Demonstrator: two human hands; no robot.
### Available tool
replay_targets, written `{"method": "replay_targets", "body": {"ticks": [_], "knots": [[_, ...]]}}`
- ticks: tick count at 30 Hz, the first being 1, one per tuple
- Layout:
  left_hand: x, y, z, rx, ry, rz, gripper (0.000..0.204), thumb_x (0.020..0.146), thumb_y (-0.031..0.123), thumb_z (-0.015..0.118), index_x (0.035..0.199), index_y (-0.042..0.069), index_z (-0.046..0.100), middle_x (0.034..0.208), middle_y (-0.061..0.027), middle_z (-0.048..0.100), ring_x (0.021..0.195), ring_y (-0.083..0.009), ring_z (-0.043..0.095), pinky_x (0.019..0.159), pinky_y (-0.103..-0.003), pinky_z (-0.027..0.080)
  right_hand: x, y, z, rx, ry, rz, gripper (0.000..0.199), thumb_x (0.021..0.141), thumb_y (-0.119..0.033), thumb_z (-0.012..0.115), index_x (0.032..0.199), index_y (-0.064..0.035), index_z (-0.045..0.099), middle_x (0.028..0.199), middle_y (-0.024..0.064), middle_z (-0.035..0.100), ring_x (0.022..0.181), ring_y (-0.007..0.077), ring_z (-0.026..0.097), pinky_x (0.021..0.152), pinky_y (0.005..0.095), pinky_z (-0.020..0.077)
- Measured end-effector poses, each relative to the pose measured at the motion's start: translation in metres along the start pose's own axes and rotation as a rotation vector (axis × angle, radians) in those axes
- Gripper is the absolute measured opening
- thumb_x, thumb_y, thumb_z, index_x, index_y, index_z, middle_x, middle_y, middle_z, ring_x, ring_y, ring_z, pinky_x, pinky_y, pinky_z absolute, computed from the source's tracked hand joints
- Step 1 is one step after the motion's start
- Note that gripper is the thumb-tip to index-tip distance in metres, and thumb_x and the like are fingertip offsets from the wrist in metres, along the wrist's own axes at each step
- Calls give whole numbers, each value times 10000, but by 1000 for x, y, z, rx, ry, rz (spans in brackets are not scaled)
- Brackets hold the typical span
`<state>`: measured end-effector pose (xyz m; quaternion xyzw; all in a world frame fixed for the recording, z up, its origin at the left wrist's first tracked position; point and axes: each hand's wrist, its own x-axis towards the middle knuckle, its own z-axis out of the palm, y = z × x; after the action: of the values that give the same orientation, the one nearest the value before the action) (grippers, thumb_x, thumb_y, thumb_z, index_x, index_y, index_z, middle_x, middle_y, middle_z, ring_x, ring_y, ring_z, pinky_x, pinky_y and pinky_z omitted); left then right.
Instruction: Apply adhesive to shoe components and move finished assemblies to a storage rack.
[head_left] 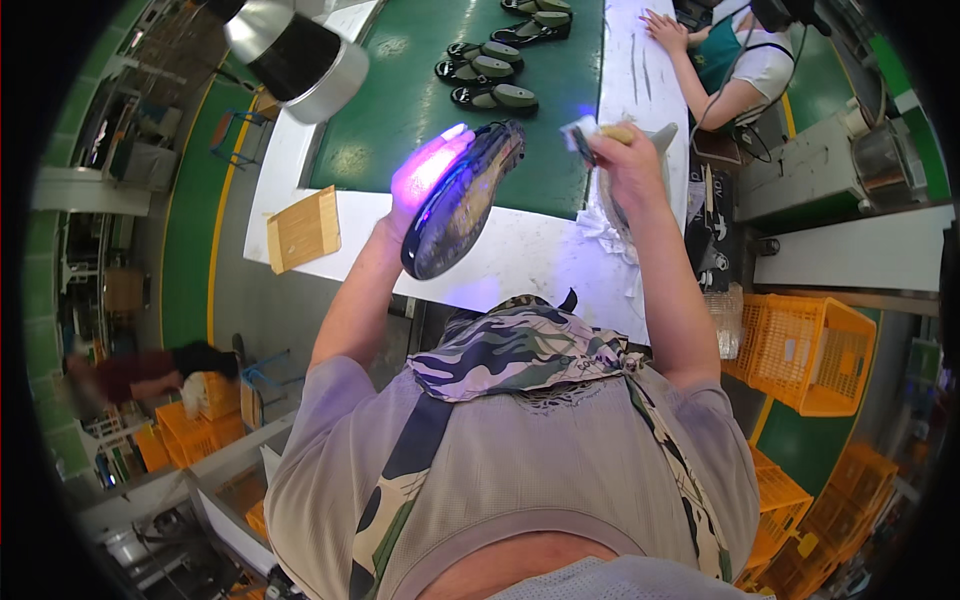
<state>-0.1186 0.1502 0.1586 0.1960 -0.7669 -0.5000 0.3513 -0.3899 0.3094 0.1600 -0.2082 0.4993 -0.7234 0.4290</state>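
My left hand (pixel 415 185) grips a glossy black shoe (pixel 462 205) from its left side, tilted so that its yellowish, worn-looking underside shows. Violet-blue light falls brightly on the fingers and on the shoe's edge. To the right of the shoe and apart from it, my right hand (pixel 630 168) is closed on a small blurred thing (pixel 578 138) with a whitish and dark end; its kind I cannot make out. White crumpled paper or cloth (pixel 605 232) lies on the table below my right wrist. Beyond both hands, several black shoes (pixel 495 97) stand on the green surface.
The green belt (pixel 385 110) runs between white table borders. A silver and black lamp (pixel 305 65) hangs at upper left. Brown cardboard (pixel 303 230) lies near the left corner. Another person's hands (pixel 668 32) rest at the far right edge. Orange crates (pixel 810 350) stand right.
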Motion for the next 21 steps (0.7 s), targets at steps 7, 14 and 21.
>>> {"method": "replay_targets", "body": {"ticks": [7, 14, 21], "knots": [[-19, 71, -31, 638, -9, 694, 463, 738, 75, 754, 1165, 12, 587, 1148, -188, 648, 1120, -379, 618, 933, -434, 509, 6, -16, 98, 96, -278, -136, 241, 741, 27, 745, 849, -36, 540, 827, 62, 589, 686, 145, 577, 573, 301, 487], [-42, 80, -40, 718, 83, 702, 485, 719, 70, 772, 1160, -2, 583, 1123, -181, 661, 1089, -379, 635, 909, -427, 516, 1, 4, 129, 34, -367, -67, 209, 713, 41, 720, 839, -28, 569, 837, 54, 589, 751, 137, 587, 660, 301, 497], [-52, 73, -41, 797, 96, 491, 530, 706, 99, 772, 1188, -9, 580, 1102, -184, 663, 1038, -360, 650, 885, -413, 517, -18, 2, 143, 86, -445, 143, 175, 711, 36, 705, 817, -30, 582, 848, 57, 591, 766, 142, 596, 724, 289, 494]]}}
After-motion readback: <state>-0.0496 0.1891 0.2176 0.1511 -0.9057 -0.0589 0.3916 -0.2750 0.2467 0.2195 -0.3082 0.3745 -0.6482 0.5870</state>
